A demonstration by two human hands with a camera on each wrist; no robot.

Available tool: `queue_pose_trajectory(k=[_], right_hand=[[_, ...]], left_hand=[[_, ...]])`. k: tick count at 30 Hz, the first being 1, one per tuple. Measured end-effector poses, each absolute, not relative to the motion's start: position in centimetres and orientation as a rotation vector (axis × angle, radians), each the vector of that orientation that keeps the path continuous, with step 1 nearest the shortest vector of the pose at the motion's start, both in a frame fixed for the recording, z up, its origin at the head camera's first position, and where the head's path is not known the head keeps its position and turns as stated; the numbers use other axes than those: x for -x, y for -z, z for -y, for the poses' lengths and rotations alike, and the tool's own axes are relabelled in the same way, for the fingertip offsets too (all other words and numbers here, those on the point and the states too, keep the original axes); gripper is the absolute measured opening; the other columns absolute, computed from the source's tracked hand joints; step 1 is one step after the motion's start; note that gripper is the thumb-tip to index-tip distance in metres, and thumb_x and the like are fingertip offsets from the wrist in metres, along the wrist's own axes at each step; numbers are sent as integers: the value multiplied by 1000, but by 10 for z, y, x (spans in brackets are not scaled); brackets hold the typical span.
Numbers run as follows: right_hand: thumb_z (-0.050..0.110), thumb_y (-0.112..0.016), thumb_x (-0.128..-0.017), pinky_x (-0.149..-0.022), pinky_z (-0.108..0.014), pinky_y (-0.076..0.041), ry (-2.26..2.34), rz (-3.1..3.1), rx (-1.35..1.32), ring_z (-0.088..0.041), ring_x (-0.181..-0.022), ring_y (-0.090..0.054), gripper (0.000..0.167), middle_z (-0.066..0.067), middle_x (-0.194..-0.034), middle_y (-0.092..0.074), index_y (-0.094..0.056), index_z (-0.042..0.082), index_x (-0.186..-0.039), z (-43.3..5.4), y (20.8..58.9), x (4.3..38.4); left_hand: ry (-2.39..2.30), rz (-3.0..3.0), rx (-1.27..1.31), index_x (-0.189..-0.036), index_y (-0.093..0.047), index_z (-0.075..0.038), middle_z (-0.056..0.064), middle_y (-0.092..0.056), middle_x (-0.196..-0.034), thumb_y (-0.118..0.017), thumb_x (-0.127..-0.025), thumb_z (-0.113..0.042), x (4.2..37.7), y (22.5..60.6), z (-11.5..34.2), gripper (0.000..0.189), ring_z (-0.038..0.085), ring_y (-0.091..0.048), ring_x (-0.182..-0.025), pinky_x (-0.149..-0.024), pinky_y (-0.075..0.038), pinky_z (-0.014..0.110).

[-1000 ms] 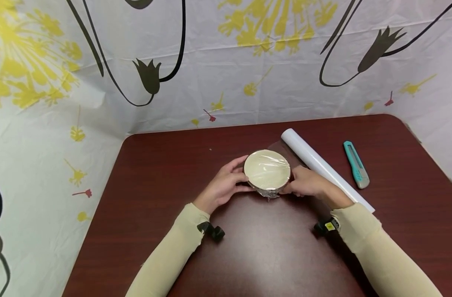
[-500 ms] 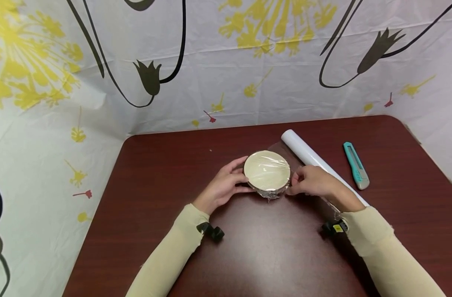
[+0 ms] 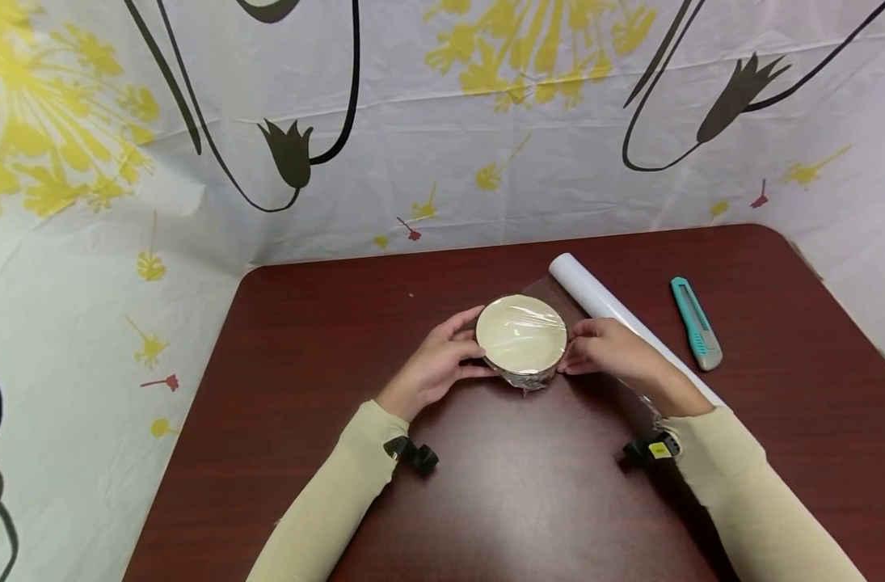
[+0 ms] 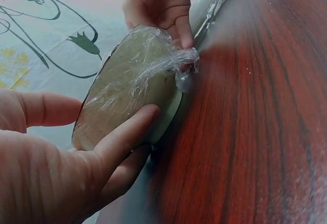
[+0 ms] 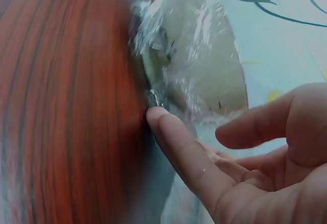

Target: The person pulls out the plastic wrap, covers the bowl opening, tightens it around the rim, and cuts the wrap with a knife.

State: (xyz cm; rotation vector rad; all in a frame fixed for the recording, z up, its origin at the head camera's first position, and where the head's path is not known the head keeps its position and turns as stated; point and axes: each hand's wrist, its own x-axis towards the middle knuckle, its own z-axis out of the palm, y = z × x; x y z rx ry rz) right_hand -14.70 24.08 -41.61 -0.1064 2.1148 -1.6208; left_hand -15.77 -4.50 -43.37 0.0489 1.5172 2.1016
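Observation:
A round cream bowl (image 3: 522, 333), its top covered with clear cling film (image 4: 153, 60), sits near the middle of the table. My left hand (image 3: 438, 364) grips its left side, thumb and fingers spread around the wall. On the other side, my right hand (image 3: 613, 352) is at the lower edge of the bowl. The right wrist view shows its index finger (image 5: 179, 137) stretched out and touching the film low on the side, with the thumb apart from it. Film is bunched in wrinkles around the bowl's side.
A white roll of cling film (image 3: 595, 295) lies slantwise behind and beside my right hand, a loose sheet spreading from it toward the bowl. Farther right is a teal box cutter (image 3: 697, 323). A patterned sheet (image 3: 427, 145) hangs behind the dark red table (image 3: 326, 339).
My right hand first drew back slightly to the right from the bowl's side, then came in against its edge again. The left hand and the bowl have stayed in place.

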Motion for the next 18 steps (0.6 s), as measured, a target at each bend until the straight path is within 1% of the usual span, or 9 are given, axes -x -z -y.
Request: queue_pose_trajectory(k=[3,5,14,16,18], right_hand=[[-4,-40,-106,-83,-31,-67,1682,-2061,63,-13,-87,-73,34,-13,-100,-74,-51,-26,-130,-236,418,147],[-3,-40,-107,-85,-32,-67,1708,-2032,56,-12,-88,-73,36,-11,-101,-73,-48,-27,-134,-234,420,147],[-3,-39,-107,-85,-30,-66,1743,-1967,29,-12,-89,-72,38,-8,-98,-71,-46,-27,-136,-232,423,147],[-4,-38,-106,-85,-31,-66,1728,-1972,36,-12,-88,-72,39,-9,-98,-71,-47,-27,-136,-233,424,147],[-4,-38,-106,-84,-32,-67,1706,-1986,42,-13,-87,-73,38,-10,-97,-72,-48,-27,-134,-235,424,146]], left_hand=[[-2102,-1517,-46,-171,-39,-8,31,-53,-153,-52,-98,18,157,434,45,78,30,-66,-111,-103,-60,60],[-2101,-1518,-47,-171,-39,-8,31,-53,-153,-52,-98,18,157,434,44,78,30,-66,-111,-103,-60,59],[-2098,-1518,-37,-171,-39,-8,30,-53,-153,-51,-98,18,156,435,43,78,28,-66,-107,-103,-60,60],[-2093,-1512,-34,-171,-38,-9,30,-51,-156,-51,-99,17,156,437,43,78,29,-66,-108,-104,-59,61],[-2089,-1506,-29,-172,-36,-9,30,-47,-160,-51,-99,17,155,439,44,79,31,-65,-113,-104,-59,63]])
